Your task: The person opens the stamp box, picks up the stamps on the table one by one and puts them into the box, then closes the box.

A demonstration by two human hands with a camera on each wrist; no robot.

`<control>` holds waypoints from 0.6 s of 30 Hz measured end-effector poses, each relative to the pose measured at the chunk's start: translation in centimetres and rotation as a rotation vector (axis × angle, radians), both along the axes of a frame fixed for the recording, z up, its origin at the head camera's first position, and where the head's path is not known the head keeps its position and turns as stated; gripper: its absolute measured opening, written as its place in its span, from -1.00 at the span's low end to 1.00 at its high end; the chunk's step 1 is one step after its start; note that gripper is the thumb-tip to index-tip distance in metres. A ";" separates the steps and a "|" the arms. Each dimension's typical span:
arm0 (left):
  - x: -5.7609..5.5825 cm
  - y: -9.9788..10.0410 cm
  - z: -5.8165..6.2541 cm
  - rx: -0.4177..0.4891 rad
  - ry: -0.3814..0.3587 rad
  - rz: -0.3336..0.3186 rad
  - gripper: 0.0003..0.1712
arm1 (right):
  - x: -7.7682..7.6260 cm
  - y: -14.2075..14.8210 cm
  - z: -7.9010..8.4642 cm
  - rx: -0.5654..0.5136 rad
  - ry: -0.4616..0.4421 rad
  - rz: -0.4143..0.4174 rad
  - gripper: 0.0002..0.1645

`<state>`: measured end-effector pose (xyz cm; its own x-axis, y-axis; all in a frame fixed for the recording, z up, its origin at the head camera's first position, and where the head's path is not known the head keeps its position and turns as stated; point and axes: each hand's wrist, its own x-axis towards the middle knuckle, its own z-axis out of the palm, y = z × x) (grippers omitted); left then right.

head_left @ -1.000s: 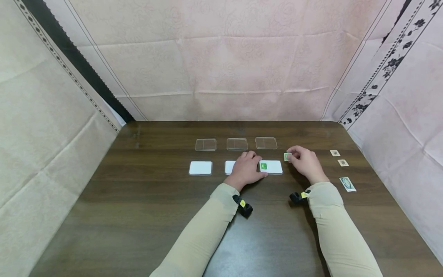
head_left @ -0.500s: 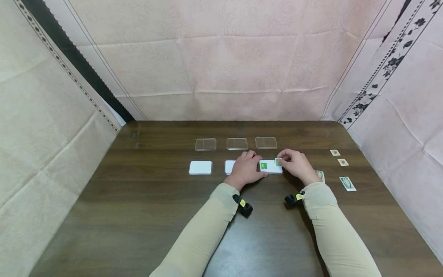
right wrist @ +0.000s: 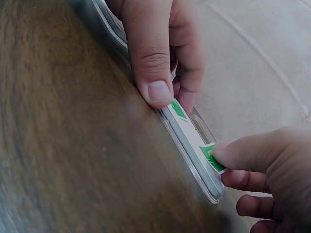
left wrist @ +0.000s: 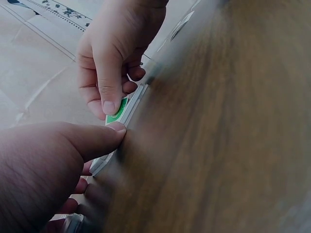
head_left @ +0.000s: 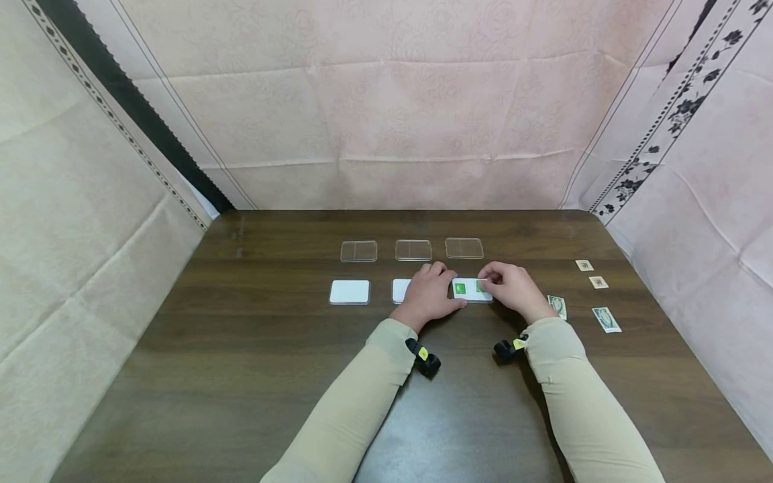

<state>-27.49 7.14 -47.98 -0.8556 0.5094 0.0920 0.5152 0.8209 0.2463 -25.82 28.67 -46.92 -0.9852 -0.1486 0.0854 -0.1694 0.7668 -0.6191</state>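
Holding white case point(head_left: 470, 296), left hand point(head_left: 430, 294); right hand point(head_left: 513, 290) pinching green stamp point(right wrist: 207, 153) atop.

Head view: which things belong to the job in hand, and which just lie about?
Apparently in use: left hand; right hand; rightmost white case; two green slips.
Seemingly just lying about: other two white cases; three clear cases; four loose slips.

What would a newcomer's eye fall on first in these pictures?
Probably the bright green: the left sticker lies on the rightmost white case beside the left hand, while the right hand holds the right sticker at the case's other end. Next, the dark strip slanting down the head view's upper left.
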 end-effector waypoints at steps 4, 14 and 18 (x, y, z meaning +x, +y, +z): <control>0.1 0.0 0.0 0.005 -0.001 0.004 -0.23 | 0.1 -0.1 0.0 0.008 -0.003 0.007 -0.90; 0.0 0.0 -0.1 0.001 0.003 0.006 -0.23 | 0.0 -0.1 0.0 0.059 0.013 0.025 -0.90; 0.0 0.0 0.0 -0.003 0.000 0.004 -0.23 | -0.1 -0.1 0.0 0.109 0.033 0.028 -0.89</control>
